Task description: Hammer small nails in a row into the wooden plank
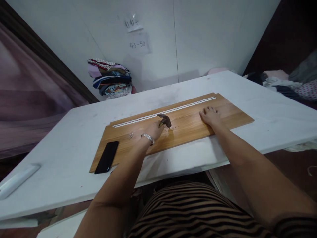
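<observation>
My left hand [154, 130], with a silver bracelet at the wrist, is closed around the handle of a claw hammer [165, 121]. The hammer's dark head is just over a wood-grain board [190, 119], where several small dark marks show; whether it touches the board I cannot tell. Fingers spread, my right hand [210, 115] rests on the right part of the same board. A few loose nails [131, 135] lie on the board to the left of my left hand. Along the far side of the board runs a long white strip [165, 112].
A black phone [107, 158] lies across the board's left end. The board sits on a white table [71, 142], with a white roll-like object [18, 181] at its left. Folded clothes [112, 77] are stacked by the wall, and more fabric [284, 82] lies at the right.
</observation>
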The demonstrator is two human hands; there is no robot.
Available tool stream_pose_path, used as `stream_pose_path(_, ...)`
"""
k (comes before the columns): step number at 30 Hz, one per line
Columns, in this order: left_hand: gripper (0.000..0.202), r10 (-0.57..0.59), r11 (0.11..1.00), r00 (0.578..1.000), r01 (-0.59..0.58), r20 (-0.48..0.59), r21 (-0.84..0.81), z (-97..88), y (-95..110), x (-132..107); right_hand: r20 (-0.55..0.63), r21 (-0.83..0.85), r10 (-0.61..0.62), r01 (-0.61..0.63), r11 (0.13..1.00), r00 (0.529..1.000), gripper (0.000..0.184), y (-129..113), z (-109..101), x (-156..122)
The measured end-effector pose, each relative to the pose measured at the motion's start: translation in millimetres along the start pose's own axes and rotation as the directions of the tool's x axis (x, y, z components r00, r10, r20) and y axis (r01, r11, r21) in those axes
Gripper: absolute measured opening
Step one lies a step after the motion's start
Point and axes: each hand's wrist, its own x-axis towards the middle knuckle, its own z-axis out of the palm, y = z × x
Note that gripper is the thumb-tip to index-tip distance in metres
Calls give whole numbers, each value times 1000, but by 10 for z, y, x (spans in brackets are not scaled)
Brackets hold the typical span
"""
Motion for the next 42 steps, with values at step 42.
stream_pose_path(42, 34, -2, 1000, 1000, 3, 20, -10, 74, -1, 19, -1, 19, 1, -1, 1000, 1000, 49, -3, 9, 4)
